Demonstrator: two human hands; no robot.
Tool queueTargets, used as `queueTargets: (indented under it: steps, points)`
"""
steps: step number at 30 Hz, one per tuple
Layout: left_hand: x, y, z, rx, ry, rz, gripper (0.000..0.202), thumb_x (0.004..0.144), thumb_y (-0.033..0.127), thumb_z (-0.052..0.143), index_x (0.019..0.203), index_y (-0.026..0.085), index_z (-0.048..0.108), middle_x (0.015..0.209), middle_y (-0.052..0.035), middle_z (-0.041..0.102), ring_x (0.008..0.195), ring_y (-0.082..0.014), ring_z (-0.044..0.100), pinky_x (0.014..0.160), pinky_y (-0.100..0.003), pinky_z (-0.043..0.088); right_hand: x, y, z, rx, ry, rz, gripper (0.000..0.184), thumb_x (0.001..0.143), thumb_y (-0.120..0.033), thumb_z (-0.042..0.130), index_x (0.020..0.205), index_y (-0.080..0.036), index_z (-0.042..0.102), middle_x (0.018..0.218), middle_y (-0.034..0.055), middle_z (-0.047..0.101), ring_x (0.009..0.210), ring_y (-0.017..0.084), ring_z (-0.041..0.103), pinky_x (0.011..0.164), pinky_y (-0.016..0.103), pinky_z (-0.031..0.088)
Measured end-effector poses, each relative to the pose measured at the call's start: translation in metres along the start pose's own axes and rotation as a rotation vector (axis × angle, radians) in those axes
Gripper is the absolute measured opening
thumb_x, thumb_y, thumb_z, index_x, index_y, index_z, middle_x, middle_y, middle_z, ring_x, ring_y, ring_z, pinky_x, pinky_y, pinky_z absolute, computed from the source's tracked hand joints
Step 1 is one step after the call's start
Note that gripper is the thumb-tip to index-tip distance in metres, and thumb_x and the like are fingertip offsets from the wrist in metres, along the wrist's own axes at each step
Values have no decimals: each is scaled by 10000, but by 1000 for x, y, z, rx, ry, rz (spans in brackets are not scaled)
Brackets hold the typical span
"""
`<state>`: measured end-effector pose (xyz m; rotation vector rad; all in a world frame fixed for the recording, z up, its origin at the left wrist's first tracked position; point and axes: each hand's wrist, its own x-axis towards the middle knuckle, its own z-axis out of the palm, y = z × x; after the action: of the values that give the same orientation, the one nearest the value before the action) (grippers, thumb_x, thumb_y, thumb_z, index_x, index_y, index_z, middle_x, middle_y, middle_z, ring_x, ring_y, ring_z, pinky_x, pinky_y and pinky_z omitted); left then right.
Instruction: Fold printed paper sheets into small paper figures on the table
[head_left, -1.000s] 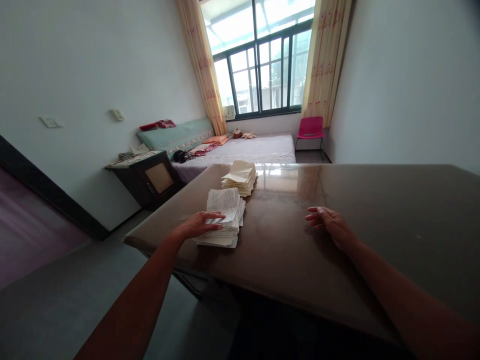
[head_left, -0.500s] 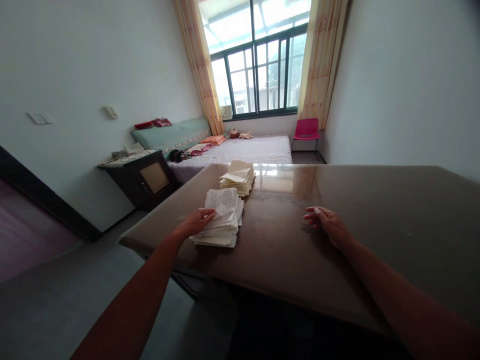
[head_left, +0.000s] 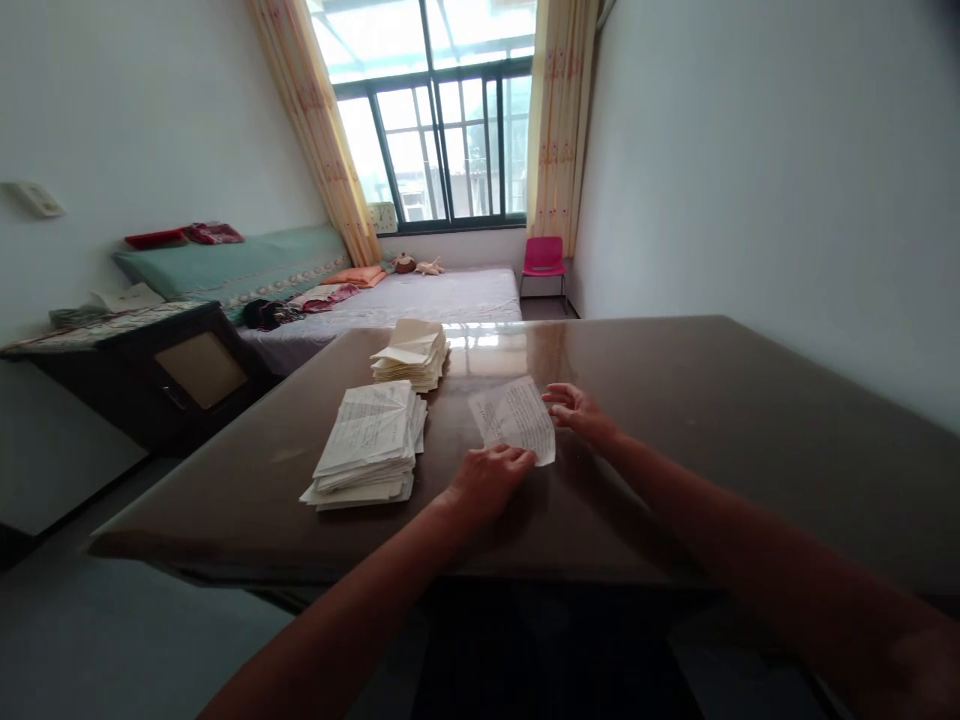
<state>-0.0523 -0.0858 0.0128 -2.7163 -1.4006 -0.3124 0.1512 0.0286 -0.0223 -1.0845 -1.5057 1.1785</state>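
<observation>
A printed sheet of paper (head_left: 517, 415) with crease lines is in front of me over the brown table. My left hand (head_left: 493, 478) grips its near edge, fingers closed over the paper. At the sheet's right edge is my right hand (head_left: 577, 412), its fingers apart and close to the paper; whether they touch it is hard to see. To the left lies a stack of printed sheets (head_left: 366, 440), uneven at its edges. Behind that stack sits a second pile of yellowish folded papers (head_left: 411, 355).
The glossy brown table (head_left: 675, 400) reaches toward a bed (head_left: 450, 295) below the window. A dark cabinet (head_left: 187, 370) stands beyond the table's left side. A pink chair (head_left: 543, 258) is by the far wall.
My left hand has moved right from the stack, carrying a sheet from it to the table's middle. My right hand is now beside that sheet. The view has turned right.
</observation>
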Motion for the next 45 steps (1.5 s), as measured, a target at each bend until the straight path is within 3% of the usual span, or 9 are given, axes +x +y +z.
queueTargets:
  steps: [4,7,12,17,20,25,30,37,45]
  points:
    - [22,11,19,3,-53,9,215,902,186,468,1064,240,599,924,-78,706,876,-245,664,689,-323,488,-12,-22,-25,-245,-300,-261,578,732,-177,613,1294,-233,494,1354,75,512,1245,250,471,993,414,439]
    - [34,8,17,-10,-53,-7,229,919,211,438,1077,238,601,917,-82,707,864,-245,671,707,-326,486,-23,-34,-41,-413,-296,-416,743,714,-140,623,1409,-265,388,1509,47,314,1393,263,257,1128,437,262]
    - [49,3,8,-1,-84,-55,308,959,286,325,1069,229,607,877,-85,715,835,-245,684,711,-321,483,-19,-23,-43,-561,-569,-432,750,736,-225,668,1430,-235,383,1428,71,436,1329,247,366,1117,423,286]
    - [48,-18,16,-131,-37,-124,362,929,449,381,1176,281,585,991,-56,718,910,-242,675,796,-330,486,-5,5,-30,-566,-468,-394,349,855,-444,569,1083,-214,697,1113,70,668,1098,236,564,991,388,424]
    - [42,-41,28,-327,13,-188,461,809,535,564,1190,278,597,1081,-39,703,985,-247,652,856,-328,481,-7,13,-29,-540,-424,-349,369,894,-485,493,945,-209,733,1022,64,680,1022,218,587,940,357,446]
    - [43,-61,43,-629,107,-361,359,824,366,571,1147,217,623,1017,-19,715,842,-163,667,777,-246,494,-11,18,-27,-393,-371,-212,448,876,-547,472,896,-165,706,942,52,665,895,197,583,840,318,466]
    - [58,-64,46,-464,125,-574,381,865,383,510,1160,153,586,896,-63,715,859,-190,658,764,-266,470,9,19,-23,-267,-303,-12,510,836,-591,474,955,-136,671,795,24,662,737,171,574,696,283,468]
    - [85,-74,45,-366,42,-642,524,864,332,511,1351,152,444,978,-90,703,949,-215,642,809,-287,448,33,17,-22,-711,-30,-22,363,830,-471,494,767,-160,671,677,8,635,649,146,554,609,239,394]
    - [85,-65,49,-213,86,-616,613,876,326,478,1451,216,296,893,-62,704,827,-219,665,755,-304,464,22,14,1,-963,166,34,375,871,-383,525,1205,-213,520,876,42,703,793,190,646,616,246,382]
